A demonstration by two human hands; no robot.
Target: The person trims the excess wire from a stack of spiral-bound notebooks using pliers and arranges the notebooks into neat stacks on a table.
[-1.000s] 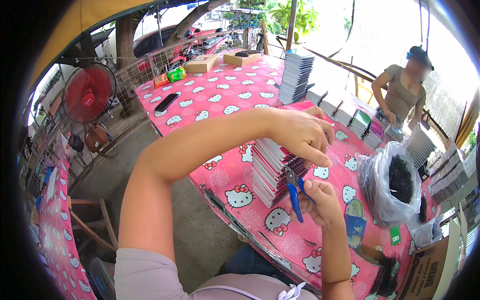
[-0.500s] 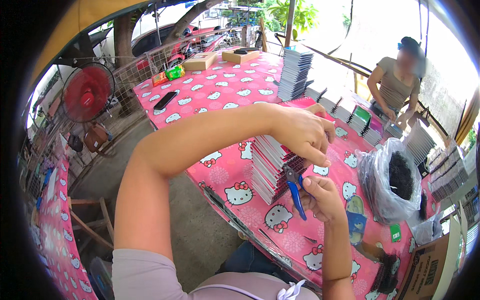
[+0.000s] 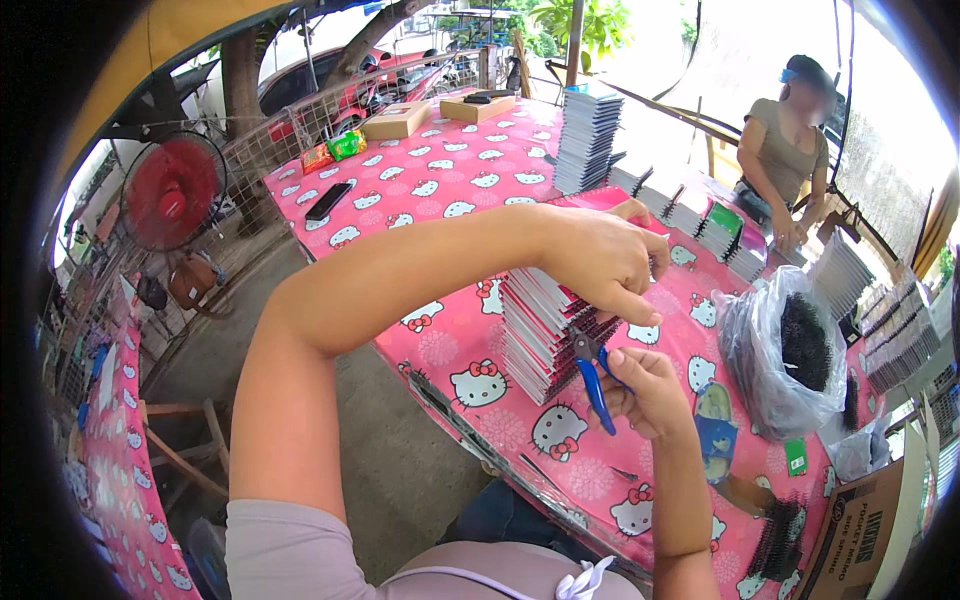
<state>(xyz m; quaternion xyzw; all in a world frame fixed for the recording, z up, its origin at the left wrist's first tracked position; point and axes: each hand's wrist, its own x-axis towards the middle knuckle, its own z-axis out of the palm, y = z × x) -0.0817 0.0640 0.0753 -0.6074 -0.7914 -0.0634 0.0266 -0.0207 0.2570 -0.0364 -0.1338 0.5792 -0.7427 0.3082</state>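
Observation:
A tilted stack of spiral notebooks [image 3: 535,335] with white pages, pink covers and dark coil bindings stands on the table in front of me. My left hand [image 3: 605,265] reaches across its top. The thumb lies at the near side by the coils and the fingers bend over the far side, holding the stack; what lies under the palm is hidden. My right hand [image 3: 648,393] is closed around blue-handled cutting pliers [image 3: 595,380]. Their dark jaws are at the coil ends on the stack's right side.
Right of my hands are a plastic bag [image 3: 775,350] of black coils, blue slippers [image 3: 715,435], loose coils [image 3: 778,540] and a cardboard box [image 3: 850,530]. A notebook pile [image 3: 588,140] rises behind. Phone [image 3: 328,201] lies far left; a person [image 3: 785,150] works across the table.
The pliers and my right hand have shifted very slightly at the coils. My left hand stays on the stack. The view has tilted a little, and the person opposite has moved their arms.

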